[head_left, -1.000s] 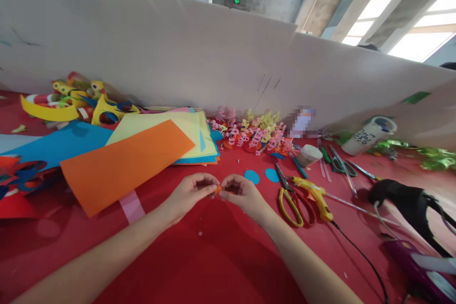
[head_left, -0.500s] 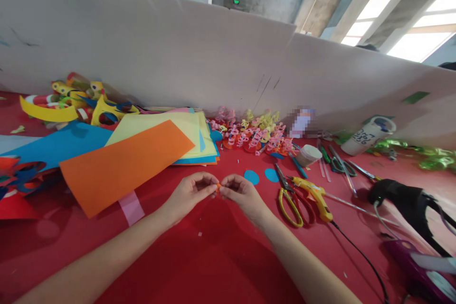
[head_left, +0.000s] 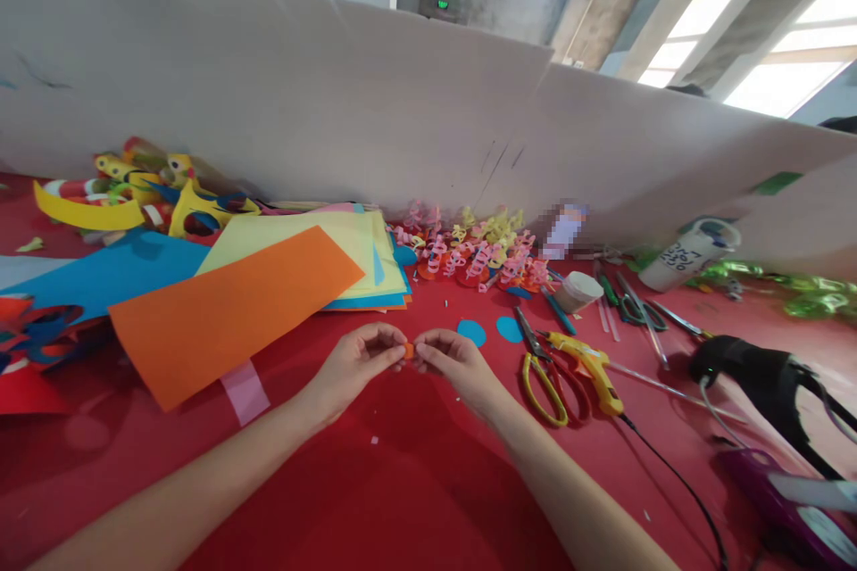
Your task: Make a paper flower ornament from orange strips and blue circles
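Observation:
Between my fingertips, above the red table (head_left: 402,500), is a small orange piece (head_left: 409,351). My left hand (head_left: 365,363) pinches its left side with thumb and index finger. On the other side, the closed fingertips of my right hand (head_left: 453,363) touch or grip the piece's right edge. Two blue paper discs (head_left: 472,333) lie just beyond my right hand. Scissors with yellow and red handles (head_left: 545,388) and a yellow glue gun (head_left: 593,368) rest to its right. An orange sheet (head_left: 234,312) lies to the left of my left hand.
Pink and yellow paper curls (head_left: 478,250) stand at the back, by a white partition (head_left: 335,98). Stacked coloured sheets (head_left: 287,250) lie left. A paper cup (head_left: 577,293), white container (head_left: 689,257), black strap (head_left: 756,379) and purple tool (head_left: 769,500) are on the right.
The orange piece shows more fully between my fingertips, and the fingertips of my right hand have shifted slightly to the right. The view has moved very slightly.

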`<state>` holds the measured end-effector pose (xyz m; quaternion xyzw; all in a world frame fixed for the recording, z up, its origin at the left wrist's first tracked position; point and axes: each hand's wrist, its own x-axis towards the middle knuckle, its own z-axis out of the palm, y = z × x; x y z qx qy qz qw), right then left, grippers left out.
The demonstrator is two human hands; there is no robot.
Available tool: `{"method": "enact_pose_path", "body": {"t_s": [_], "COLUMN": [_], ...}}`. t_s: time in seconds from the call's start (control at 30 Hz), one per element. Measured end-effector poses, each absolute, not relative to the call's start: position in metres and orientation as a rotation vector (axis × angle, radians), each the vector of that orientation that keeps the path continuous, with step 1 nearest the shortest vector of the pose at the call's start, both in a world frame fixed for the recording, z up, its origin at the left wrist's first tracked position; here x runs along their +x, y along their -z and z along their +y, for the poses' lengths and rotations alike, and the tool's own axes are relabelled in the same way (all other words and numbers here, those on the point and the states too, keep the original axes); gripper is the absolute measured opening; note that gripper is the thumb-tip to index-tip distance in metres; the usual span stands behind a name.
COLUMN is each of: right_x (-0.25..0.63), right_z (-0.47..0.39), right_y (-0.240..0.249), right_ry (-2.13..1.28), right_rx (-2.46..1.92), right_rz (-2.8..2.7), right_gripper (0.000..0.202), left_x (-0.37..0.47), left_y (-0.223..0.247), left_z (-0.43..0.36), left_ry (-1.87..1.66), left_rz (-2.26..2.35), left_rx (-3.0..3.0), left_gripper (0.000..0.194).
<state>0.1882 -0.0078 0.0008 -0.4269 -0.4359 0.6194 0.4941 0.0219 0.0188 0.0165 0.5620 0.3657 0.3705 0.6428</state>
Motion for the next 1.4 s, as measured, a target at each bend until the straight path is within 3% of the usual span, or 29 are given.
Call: {"method": "enact_pose_path", "body": {"t_s": [0.4, 0.6, 1.0, 1.4], "right_x": [0.182, 0.182, 0.181, 0.188], "right_z": [-0.01, -0.007, -0.011, -0.015], "right_y": [0.011, 0.013, 0.013, 0.013], "right_ry": [-1.055, -1.134, -0.953, -0.475], "right_rx": [-1.309, -1.276, -1.292, -1.191], "right_rz": [-1.395, -1.411, -1.536, -1.779], "right_gripper": [0.011, 0.013, 0.008, 0.013], "left_x": [0.021, 0.019, 0.019, 0.022], "left_y": [-0.007, -0.002, -0.001, 0.001], "left_z": [0.021, 0.027, 0.025, 0.021], "left_ry": [-0.777, -0.831, -0.745, -0.822], "left_rz": [0.875, 0.94, 0.896, 0.849], "left_rx": [1.543, 1.588, 1.552, 1.084], "left_gripper": [0.01, 0.009, 0.014, 0.025]}}
